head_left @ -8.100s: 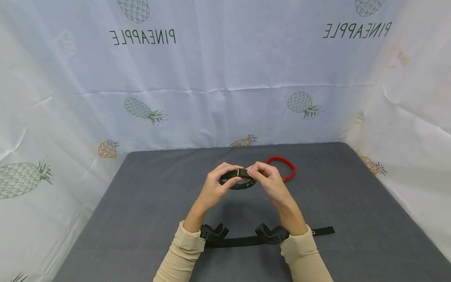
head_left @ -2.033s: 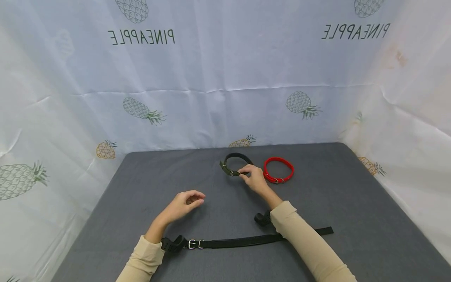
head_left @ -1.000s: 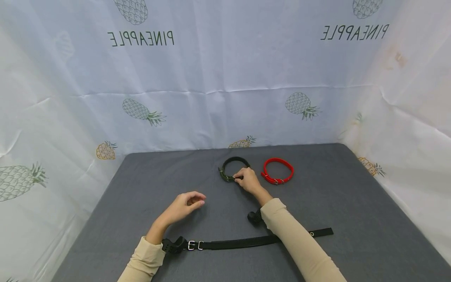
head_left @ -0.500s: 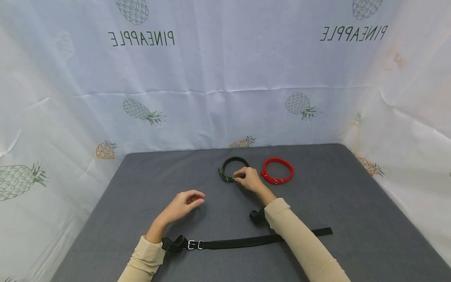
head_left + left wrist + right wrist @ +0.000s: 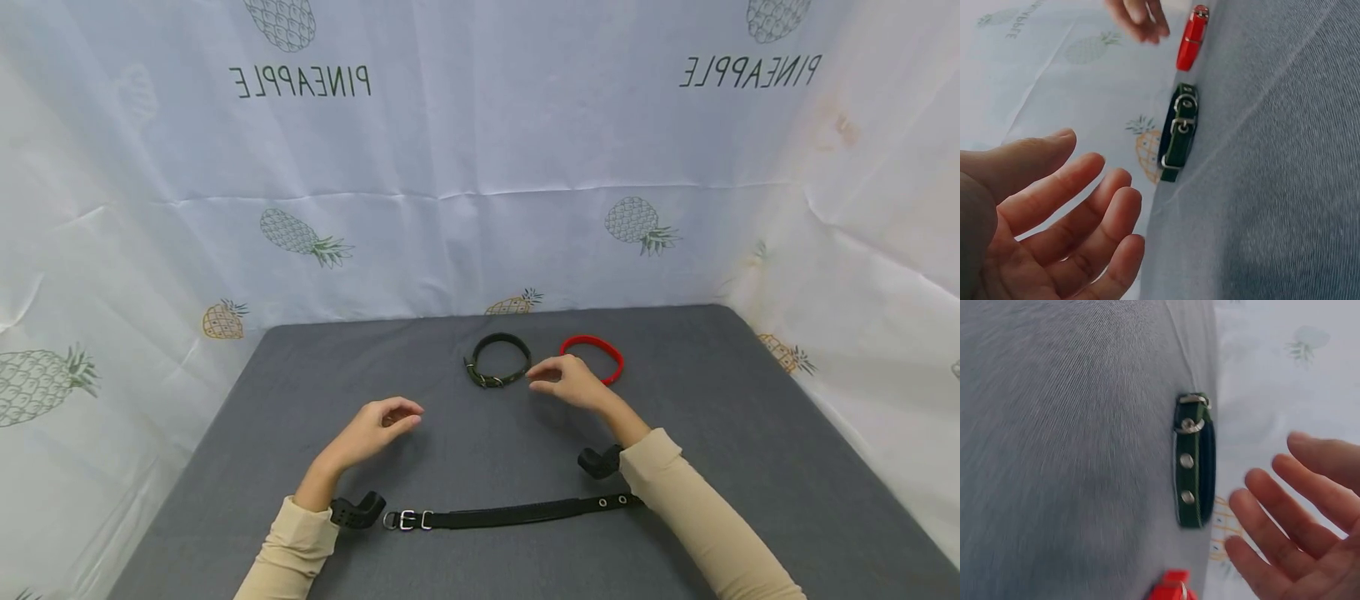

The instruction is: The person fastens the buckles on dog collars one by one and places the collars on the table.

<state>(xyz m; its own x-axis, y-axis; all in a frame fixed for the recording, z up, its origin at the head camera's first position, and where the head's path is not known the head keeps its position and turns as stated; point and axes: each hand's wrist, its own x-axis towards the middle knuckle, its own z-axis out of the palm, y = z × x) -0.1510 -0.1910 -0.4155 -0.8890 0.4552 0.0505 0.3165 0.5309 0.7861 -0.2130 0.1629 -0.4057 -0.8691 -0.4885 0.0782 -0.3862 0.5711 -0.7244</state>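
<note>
A dark green collar (image 5: 489,381), buckled into a ring, lies near the back of the table. Its metal buckle, D-ring and eyelets show in the wrist views, on the green collar (image 5: 1179,134) and again on the green collar (image 5: 1189,469). Just right of it hovers my right hand (image 5: 573,383), fingers relaxed, holding nothing. Behind that hand lies a buckled red collar (image 5: 617,354), partly covered by it. My left hand (image 5: 372,429) hangs over the table at left of centre, loosely curled around nothing. A black collar (image 5: 510,515) stretches out flat in front, its right end hidden by the right sleeve.
The grey table (image 5: 285,417) is backed and flanked by a white curtain (image 5: 480,242) with pineapple prints. Black wrist cameras sit on both wrists: a left camera (image 5: 360,510) and a right camera (image 5: 600,461), both near the black collar.
My right hand has let go of the green collar and moved right, towards the red one. The green collar stays lying on the table. My left hand has shifted slightly left.
</note>
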